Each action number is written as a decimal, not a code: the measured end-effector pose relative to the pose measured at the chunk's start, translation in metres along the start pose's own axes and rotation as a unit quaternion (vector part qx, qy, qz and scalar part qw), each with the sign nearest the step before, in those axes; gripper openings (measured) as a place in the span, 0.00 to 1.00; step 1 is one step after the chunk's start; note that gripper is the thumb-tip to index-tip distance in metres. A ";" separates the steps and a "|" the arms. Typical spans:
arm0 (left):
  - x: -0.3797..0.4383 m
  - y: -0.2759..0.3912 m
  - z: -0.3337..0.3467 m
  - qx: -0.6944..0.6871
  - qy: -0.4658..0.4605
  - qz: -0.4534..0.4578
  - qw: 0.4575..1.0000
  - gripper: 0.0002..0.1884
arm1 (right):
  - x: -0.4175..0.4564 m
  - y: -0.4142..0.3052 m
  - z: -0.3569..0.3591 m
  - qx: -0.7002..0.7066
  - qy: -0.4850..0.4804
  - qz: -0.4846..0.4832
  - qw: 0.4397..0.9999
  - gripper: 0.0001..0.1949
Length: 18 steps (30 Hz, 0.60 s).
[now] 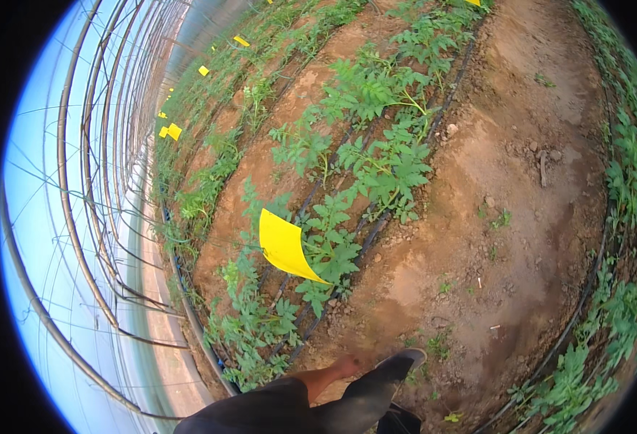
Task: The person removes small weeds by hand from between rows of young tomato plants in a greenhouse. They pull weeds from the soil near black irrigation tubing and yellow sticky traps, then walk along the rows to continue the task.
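One bare hand [346,365], most likely my left, hangs low beside my dark trouser leg, over the soil near the bottom of the view. It is small and blurred, and whether its fingers hold anything cannot be told. My right hand is out of view. Close by, to the upper left of the visible hand, stand leafy green tomato plants [332,249] in a row. A bright yellow sheet [283,244], slightly curved, hangs over these plants, apart from the hand. My dark shoe [410,358] is on the dirt path.
Black drip hoses [370,238] run along the plant row. A bare soil path [492,217] lies to its right, with another green plant row [625,184] beyond. Curved metal greenhouse hoops [69,228] and thin wires rise at the left. More yellow sheets [174,132] hang farther off.
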State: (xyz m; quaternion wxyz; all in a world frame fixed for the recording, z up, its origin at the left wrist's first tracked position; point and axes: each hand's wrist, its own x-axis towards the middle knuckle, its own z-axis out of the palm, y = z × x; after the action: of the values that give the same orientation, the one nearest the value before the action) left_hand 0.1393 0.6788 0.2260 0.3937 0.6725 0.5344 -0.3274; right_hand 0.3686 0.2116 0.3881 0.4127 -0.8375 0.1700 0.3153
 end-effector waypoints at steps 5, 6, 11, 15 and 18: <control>-0.071 0.013 -0.066 -0.079 -0.069 -0.025 0.994 0.38 | -0.011 -0.100 0.018 -0.134 -0.069 -0.020 0.988 0.13; -0.081 0.048 -0.091 -0.107 -0.087 -0.032 0.990 0.38 | -0.005 -0.132 0.038 -0.132 -0.074 -0.020 0.988 0.13; -0.088 0.116 -0.141 -0.121 0.003 0.026 0.992 0.31 | 0.019 -0.236 0.090 -0.137 -0.143 -0.015 0.980 0.13; -0.073 0.190 -0.192 -0.144 -0.024 0.051 0.988 0.29 | 0.056 -0.265 0.085 -0.151 -0.167 0.007 0.974 0.13; -0.056 0.251 -0.202 -0.211 -0.060 0.042 0.975 0.26 | 0.090 -0.273 0.045 -0.159 -0.157 0.047 0.974 0.13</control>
State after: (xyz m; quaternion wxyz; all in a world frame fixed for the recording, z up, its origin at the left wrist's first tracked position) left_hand 0.3766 0.8003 0.4156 0.5711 0.5752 0.5383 -0.2307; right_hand 0.5665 0.4093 0.4668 0.2806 -0.8238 0.0899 0.4844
